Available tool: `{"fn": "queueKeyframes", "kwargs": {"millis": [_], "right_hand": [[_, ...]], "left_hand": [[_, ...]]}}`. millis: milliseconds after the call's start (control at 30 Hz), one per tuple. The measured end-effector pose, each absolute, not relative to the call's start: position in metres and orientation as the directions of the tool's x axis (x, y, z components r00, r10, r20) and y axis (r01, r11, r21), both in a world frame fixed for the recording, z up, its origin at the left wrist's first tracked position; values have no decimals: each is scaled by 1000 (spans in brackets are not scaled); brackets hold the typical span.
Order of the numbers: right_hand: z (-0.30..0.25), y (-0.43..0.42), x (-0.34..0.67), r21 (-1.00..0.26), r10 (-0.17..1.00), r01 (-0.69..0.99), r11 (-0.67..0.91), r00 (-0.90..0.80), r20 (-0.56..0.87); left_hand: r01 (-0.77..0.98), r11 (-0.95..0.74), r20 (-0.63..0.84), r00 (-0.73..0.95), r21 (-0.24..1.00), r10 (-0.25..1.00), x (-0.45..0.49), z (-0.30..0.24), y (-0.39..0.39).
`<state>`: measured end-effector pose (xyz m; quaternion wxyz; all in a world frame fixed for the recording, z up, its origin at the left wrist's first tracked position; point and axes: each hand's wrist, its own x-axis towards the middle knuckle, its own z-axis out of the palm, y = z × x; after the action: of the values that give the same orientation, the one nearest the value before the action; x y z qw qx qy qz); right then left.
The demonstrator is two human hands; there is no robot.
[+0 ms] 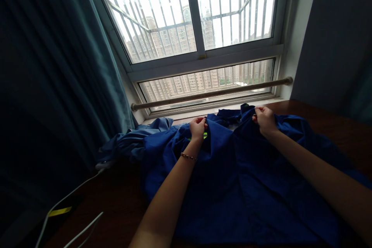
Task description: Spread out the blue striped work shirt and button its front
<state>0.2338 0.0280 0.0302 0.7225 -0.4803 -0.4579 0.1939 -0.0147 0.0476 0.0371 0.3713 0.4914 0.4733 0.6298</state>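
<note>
A large dark blue garment (215,186), which looks like a jacket, is spread over a dark wooden surface in front of the window. My left hand (198,128), with a beaded bracelet on the wrist, pinches the cloth near its upper edge. The upper edge is also gripped by my right hand (264,118), farther right. Between the two hands the fabric sags in a shallow dip. Beside my left hand a small yellow-green patch (205,135) shows in the folds. My fingertips are partly hidden by the cloth.
Lighter blue cloth (128,139) lies bunched at the left, by a blue curtain (107,66). A horizontal rail (212,93) crosses the lower window. White cables (69,193) and a yellow strip (60,212) lie at lower left. The wooden surface (293,107) reaches the right wall.
</note>
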Motion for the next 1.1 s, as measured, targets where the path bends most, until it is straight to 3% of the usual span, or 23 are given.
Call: {"fn": "queueKeyframes", "kwargs": {"millis": [133, 233, 300, 367, 433, 600, 700, 767, 833, 933, 1033, 1100], "right_hand": [[50, 12, 222, -859, 764, -96, 503, 513, 390], [59, 2, 211, -844, 784, -105, 526, 444, 434], [62, -4, 206, -843, 788, -87, 530, 419, 452], [66, -9, 203, -842, 791, -73, 534, 397, 466], [70, -15, 199, -843, 795, -63, 534, 375, 476], [73, -23, 190, -852, 808, -10, 524, 322, 493], [69, -21, 189, -842, 795, 33, 539, 311, 521], [67, -20, 188, -812, 755, 107, 574, 315, 575], [66, -22, 187, -748, 697, 268, 607, 275, 663], [64, -29, 184, -508, 632, 538, 673, -60, 773], [56, -31, 183, -195, 545, 615, 764, -453, 705], [47, -28, 185, -79, 517, 642, 763, -533, 670]], "left_hand": [[31, -289, 285, -301, 957, 910, -15, 46, 39], [236, -448, 500, -259, 862, 826, 1, 59, 12], [335, -573, 629, -84, 748, 773, 16, 65, -10], [344, -653, 634, 183, 674, 751, 33, 64, -29], [365, -681, 593, 334, 635, 733, 46, 55, -40], [402, -619, 542, 300, 675, 785, 55, 26, -35], [283, -456, 373, 303, 844, 877, 52, 23, -23], [136, -237, 191, 286, 962, 939, 49, 27, -15], [-32, 5, 3, 261, 999, 965, 44, 32, -10], [-192, 265, -196, 317, 945, 928, 34, 39, -2], [-245, 375, -259, 401, 894, 879, 25, 39, 7], [-269, 424, -296, 409, 865, 863, 20, 38, 13]]}}
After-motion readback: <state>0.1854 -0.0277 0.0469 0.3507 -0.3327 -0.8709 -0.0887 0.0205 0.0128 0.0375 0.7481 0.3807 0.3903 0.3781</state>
